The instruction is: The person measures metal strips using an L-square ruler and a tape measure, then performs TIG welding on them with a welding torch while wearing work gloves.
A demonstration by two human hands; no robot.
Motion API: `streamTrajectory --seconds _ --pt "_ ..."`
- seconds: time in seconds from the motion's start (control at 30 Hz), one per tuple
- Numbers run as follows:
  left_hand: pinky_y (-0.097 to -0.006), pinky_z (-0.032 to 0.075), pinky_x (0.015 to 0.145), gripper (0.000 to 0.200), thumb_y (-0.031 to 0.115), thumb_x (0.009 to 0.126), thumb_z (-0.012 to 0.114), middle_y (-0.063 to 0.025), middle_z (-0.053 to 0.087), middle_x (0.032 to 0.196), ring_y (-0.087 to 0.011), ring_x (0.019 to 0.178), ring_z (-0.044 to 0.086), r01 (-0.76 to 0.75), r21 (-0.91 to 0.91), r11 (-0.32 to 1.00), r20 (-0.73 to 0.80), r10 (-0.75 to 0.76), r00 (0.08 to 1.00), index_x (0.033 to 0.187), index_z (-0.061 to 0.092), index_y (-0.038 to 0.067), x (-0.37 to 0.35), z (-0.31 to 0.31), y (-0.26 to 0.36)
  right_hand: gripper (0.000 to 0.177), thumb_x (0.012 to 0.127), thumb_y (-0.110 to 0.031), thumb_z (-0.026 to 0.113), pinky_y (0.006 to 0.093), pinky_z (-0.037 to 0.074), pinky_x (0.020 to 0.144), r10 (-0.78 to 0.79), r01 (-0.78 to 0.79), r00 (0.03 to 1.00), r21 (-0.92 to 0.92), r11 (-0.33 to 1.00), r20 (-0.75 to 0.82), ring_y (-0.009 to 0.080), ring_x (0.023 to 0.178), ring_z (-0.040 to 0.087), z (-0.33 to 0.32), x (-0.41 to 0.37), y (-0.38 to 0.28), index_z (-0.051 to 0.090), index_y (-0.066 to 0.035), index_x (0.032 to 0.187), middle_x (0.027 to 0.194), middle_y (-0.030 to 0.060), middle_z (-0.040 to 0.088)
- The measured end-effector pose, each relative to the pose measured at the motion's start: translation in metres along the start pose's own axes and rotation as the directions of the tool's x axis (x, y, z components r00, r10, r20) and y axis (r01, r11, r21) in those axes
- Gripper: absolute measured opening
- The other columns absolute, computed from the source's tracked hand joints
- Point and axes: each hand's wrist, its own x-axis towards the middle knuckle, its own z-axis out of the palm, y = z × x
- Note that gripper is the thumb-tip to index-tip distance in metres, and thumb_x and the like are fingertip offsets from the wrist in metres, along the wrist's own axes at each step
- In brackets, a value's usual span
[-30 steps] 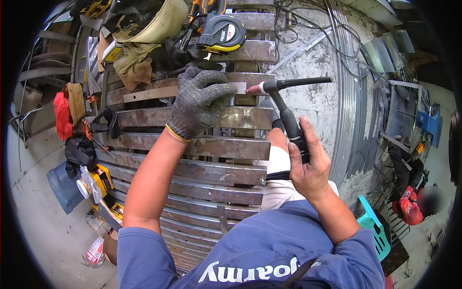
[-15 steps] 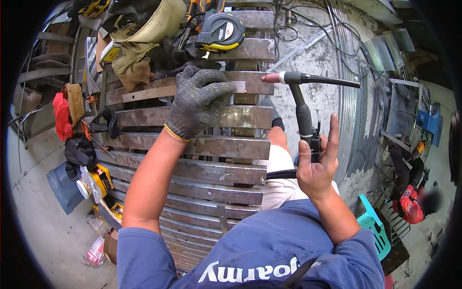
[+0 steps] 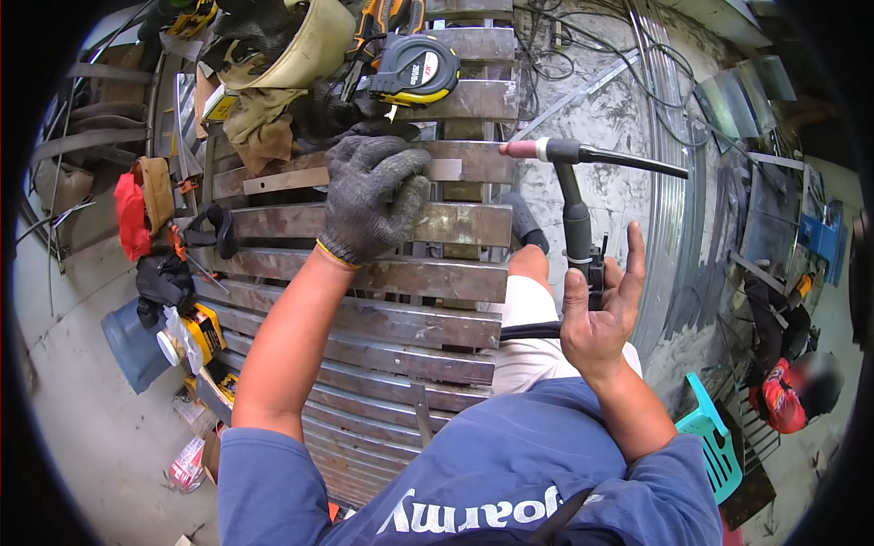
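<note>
My left hand [image 3: 375,196], in a grey knit glove, rests over a thin flat metal strip [image 3: 444,170] on the slatted metal bench [image 3: 455,223]; its fingers are curled and cover the middle of the strip. The strip's other end, with a small hole, shows left of the glove. My bare right hand [image 3: 603,314] holds a welding torch [image 3: 575,218] upright by its handle, index finger stretched up. The torch's pink nozzle points left, level with the strip and beyond its right end.
A tape measure [image 3: 417,70] and orange-handled pliers [image 3: 387,20] lie at the top of the bench, beside a pale helmet [image 3: 314,45] and cloths. Cables and long metal bars cover the floor at right. Another person [image 3: 783,396] is low at far right, near a turquoise stool [image 3: 708,437].
My gloved fingers have drawn back a little to the left, baring more of the strip's right end. The whole view has shifted slightly. The torch remains in my right hand.
</note>
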Motion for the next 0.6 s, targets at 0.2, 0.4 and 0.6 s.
streamTrajectory --seconds 0.2,0.4,0.6 --pt "-0.0532 0.048 0.105 0.027 0.01 0.088 0.081 -0.0146 0.072 0.112 -0.0412 0.113 0.066 0.133 0.061 0.989 -0.094 -0.127 0.987 0.116 0.078 0.009 -0.003 0.005 0.001 0.086 0.108 -0.002 0.071 0.0304 0.049 0.091 0.284 -0.286 0.958 0.183 0.941 0.04 0.0165 0.108 0.059 0.017 0.001 -0.009 0.018 0.002 0.176 0.145 0.018 0.055" --pt "-0.0568 0.049 0.099 0.023 0.009 0.088 0.075 -0.0164 0.073 0.111 -0.0428 0.11 0.068 0.254 0.124 0.959 -0.164 -0.232 0.959 0.111 0.076 0.007 -0.004 0.006 -0.007 0.089 0.099 0.007 0.07 0.0306 0.051 0.099 0.383 -0.485 0.849 0.248 0.839 0.364 0.0162 0.111 0.058 0.022 -0.015 -0.045 0.022 0.002 0.175 0.125 0.0092 0.056" --pt "-0.0578 0.048 0.094 0.023 0.019 0.093 0.069 -0.0152 0.069 0.111 -0.0415 0.107 0.064 0.572 0.29 0.768 -0.295 -0.497 0.816 0.114 0.072 0.009 -0.016 0.008 0.012 0.091 0.096 0.015 0.058 0.0332 0.057 0.091 0.273 -0.447 0.765 0.175 0.878 0.583 0.0171 0.105 0.063 -0.019 0.029 -0.074 0.021 -0.007 0.176 0.126 0.0104 0.056"
